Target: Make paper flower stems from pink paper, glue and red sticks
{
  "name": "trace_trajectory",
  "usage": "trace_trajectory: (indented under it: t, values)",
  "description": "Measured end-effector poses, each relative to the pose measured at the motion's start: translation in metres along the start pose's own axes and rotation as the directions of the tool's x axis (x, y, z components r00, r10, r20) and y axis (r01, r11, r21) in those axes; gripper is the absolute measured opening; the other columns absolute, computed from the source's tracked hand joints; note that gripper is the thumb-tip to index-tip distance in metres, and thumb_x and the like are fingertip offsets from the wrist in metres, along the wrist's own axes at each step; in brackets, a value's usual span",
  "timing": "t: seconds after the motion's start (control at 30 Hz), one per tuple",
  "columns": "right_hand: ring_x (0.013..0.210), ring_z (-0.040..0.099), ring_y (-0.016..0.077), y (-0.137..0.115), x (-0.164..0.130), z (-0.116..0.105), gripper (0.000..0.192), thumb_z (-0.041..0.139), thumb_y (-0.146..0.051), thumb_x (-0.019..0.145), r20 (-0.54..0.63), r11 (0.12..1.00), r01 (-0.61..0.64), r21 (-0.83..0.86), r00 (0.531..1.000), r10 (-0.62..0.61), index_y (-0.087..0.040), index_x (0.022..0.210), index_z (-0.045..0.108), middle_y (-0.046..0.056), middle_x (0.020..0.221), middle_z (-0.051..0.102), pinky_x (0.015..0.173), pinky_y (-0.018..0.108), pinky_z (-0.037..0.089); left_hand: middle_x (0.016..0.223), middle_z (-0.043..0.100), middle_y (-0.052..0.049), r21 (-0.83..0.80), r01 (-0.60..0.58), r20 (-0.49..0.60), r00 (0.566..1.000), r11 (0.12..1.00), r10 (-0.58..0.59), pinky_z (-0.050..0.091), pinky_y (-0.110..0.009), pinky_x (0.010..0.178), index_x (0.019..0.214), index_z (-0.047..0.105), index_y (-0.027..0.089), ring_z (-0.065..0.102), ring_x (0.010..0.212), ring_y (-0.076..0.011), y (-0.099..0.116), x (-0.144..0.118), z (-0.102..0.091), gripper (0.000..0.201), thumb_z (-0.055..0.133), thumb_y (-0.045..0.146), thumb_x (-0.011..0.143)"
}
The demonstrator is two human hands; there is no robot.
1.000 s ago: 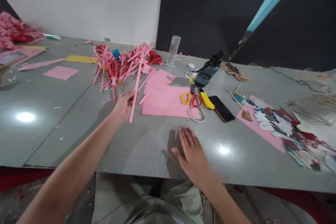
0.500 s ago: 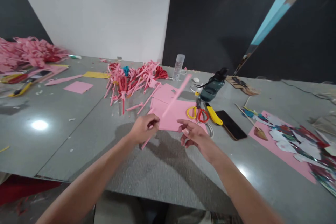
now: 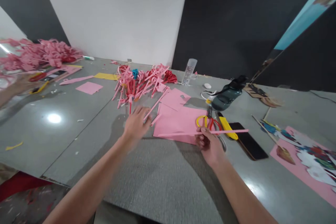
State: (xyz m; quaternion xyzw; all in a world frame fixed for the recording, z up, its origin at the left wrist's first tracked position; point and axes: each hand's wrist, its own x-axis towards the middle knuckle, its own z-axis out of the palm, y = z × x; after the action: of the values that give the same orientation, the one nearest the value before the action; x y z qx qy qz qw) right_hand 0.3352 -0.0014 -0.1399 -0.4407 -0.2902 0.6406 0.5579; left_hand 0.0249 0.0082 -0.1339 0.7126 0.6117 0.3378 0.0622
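- Over the pink sheets [image 3: 181, 120], I see the long pink strip [image 3: 220, 132] running crosswise, left to right.
- Nearer to it, the right hand [image 3: 211, 146] pinches it around mid-length, fingers curled closed.
- Off its left end, I have the left hand [image 3: 137, 123] loosely half-curled, beside some loose strips [image 3: 160, 100]; blur means I cannot tell if it grips one.
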Motion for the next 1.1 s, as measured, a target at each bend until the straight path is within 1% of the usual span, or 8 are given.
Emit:
trace_trajectory:
  t: [0.1,0.23,0.53,0.7,0.77,0.83,0.97,1.1]
  values:
    - [0.05,0.044,0.005,-0.001,0.001,0.0,0.032,0.092,-0.038,0.063,-0.018,0.998,0.019,0.064,1.0,-0.018,-0.018,0.075,0.071,-0.006,0.058,0.048,0.041,0.015,0.035,0.129,0.065,-0.016,0.138,0.075,-0.063,0.996,0.988,-0.067,0.042,-0.052,0.103,0.118,0.071,0.023,0.055,0.126,-0.0392,-0.02,0.005,-0.002,0.029,0.055,0.025,0.094]
    - [0.057,0.053,0.0074,-0.001,-0.002,0.003,0.029,0.09,-0.036,0.065,-0.009,0.991,0.039,0.126,0.999,-0.038,-0.019,0.08,0.073,-0.003,0.064,0.057,0.045,0.015,0.042,0.131,0.064,-0.016,0.3,0.14,-0.056,0.99,0.944,-0.129,0.038,-0.057,0.106,0.109,0.076,0.025,0.051,0.13,-0.0434,-0.035,0.005,0.0,0.024,0.065,0.027,0.088]
    - [0.054,0.056,0.0072,-0.006,-0.002,0.005,0.028,0.089,-0.035,0.068,-0.002,0.972,0.088,0.216,0.996,-0.089,-0.02,0.08,0.07,-0.003,0.063,0.063,0.046,0.015,0.047,0.122,0.068,-0.015,0.196,0.244,-0.114,0.968,0.95,-0.225,0.034,-0.055,0.111,0.084,0.077,0.021,0.049,0.131,-0.0412,-0.046,0.002,0.001,0.013,0.065,0.025,0.08]
    - [0.052,0.055,0.0069,-0.007,-0.004,0.008,0.027,0.088,-0.032,0.065,0.005,0.963,0.105,0.248,0.994,-0.109,-0.017,0.081,0.073,-0.002,0.063,0.064,0.044,0.015,0.046,0.114,0.07,-0.012,-0.009,0.288,-0.19,0.94,0.957,-0.285,0.028,-0.053,0.115,0.074,0.074,0.021,0.05,0.131,-0.0389,-0.039,0.004,0.001,0.007,0.068,0.023,0.072]
    - [0.052,0.055,0.0067,-0.008,-0.005,0.008,0.028,0.089,-0.033,0.065,0.005,0.96,0.118,0.255,0.992,-0.123,-0.017,0.081,0.073,-0.002,0.064,0.064,0.045,0.015,0.046,0.109,0.071,-0.011,-0.144,0.296,-0.219,0.921,0.944,-0.322,0.034,-0.049,0.111,0.071,0.073,0.021,0.053,0.125,-0.0364,-0.035,0.007,0.001,0.007,0.069,0.026,0.07]
    - [0.054,0.057,0.0069,-0.009,-0.005,0.009,0.028,0.089,-0.035,0.065,0.004,0.958,0.134,0.255,0.99,-0.139,-0.018,0.081,0.073,-0.002,0.066,0.064,0.046,0.015,0.047,0.095,0.069,-0.009,-0.31,0.294,-0.225,0.901,0.904,-0.37,0.043,-0.041,0.097,0.069,0.072,0.021,0.06,0.107,-0.0303,-0.032,0.01,0.001,0.012,0.069,0.032,0.07]
    - [0.056,0.059,0.0076,-0.005,-0.007,0.011,0.029,0.089,-0.037,0.066,-0.014,0.959,0.17,0.228,0.985,-0.172,-0.018,0.082,0.073,-0.002,0.068,0.065,0.048,0.016,0.049,0.07,0.058,-0.002,-0.654,0.262,-0.17,0.863,0.71,-0.475,0.041,-0.028,0.066,0.069,0.068,0.019,0.053,0.067,-0.0151,-0.025,0.015,0.005,0.029,0.065,0.047,0.074]
    - [0.057,0.058,0.0084,0.004,-0.009,0.013,0.029,0.088,-0.038,0.068,-0.045,0.959,0.224,0.174,0.975,-0.219,-0.018,0.082,0.073,-0.002,0.067,0.065,0.048,0.017,0.047,0.066,0.052,0.001,-0.857,0.194,-0.062,0.882,0.478,-0.468,0.034,-0.023,0.058,0.07,0.067,0.017,0.044,0.06,-0.0095,-0.013,0.017,0.008,0.031,0.073,0.048,0.069]
